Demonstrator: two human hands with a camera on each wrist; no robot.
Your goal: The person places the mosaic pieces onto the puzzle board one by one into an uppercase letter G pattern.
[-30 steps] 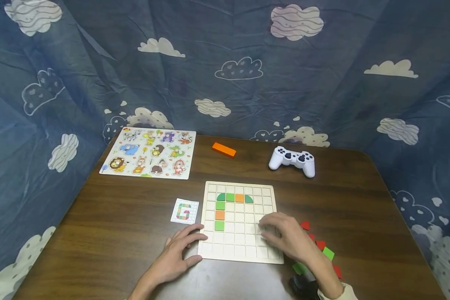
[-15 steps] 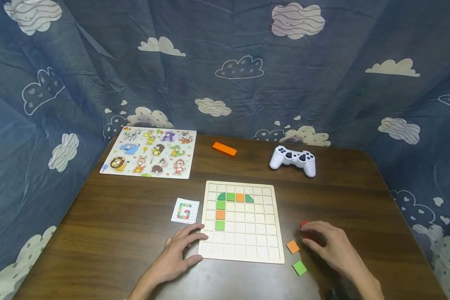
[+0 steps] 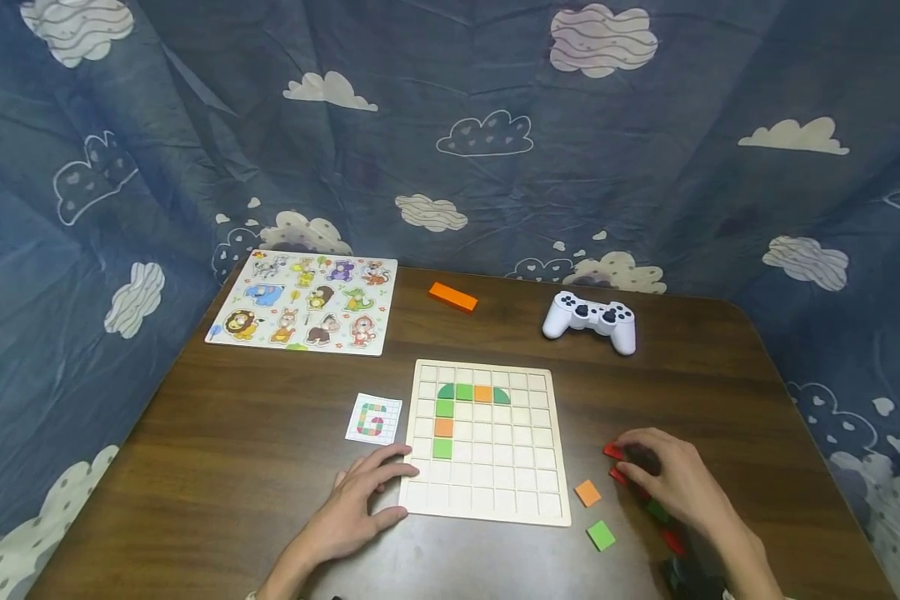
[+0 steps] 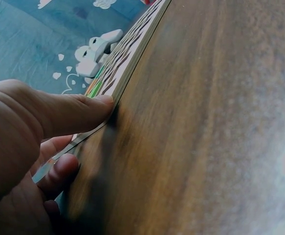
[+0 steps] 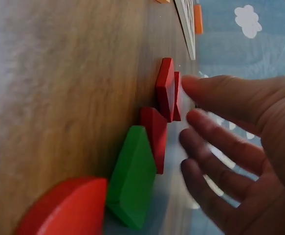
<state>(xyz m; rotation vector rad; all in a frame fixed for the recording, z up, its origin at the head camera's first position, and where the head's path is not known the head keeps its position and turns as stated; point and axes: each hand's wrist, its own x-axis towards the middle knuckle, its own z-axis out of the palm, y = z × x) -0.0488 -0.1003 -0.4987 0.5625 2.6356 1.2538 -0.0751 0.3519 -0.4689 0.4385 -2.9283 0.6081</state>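
Observation:
A pale wooden grid board point(image 3: 487, 483) lies on the table, with several green and orange tiles point(image 3: 443, 427) set in its upper left cells. My left hand point(image 3: 348, 512) rests at the board's lower left, its fingertips on the left edge. In the left wrist view the thumb point(image 4: 78, 112) touches the board's rim. My right hand point(image 3: 678, 475) is over the loose pieces right of the board, thumb and fingers apart. The right wrist view has a red tile point(image 5: 165, 88) close to the thumb tip, with a green tile point(image 5: 132, 178) nearer the camera; nothing is visibly held.
A card with a coloured G pattern point(image 3: 373, 419) lies left of the board. Loose orange point(image 3: 588, 493) and green point(image 3: 601, 536) tiles lie to its right. Behind are an animal puzzle point(image 3: 300, 304), an orange block point(image 3: 453, 297) and a white game controller point(image 3: 589, 321).
My right hand has moved right from above the board to the loose red pieces, uncovering the orange and green tiles. My left hand stays at the board's edge.

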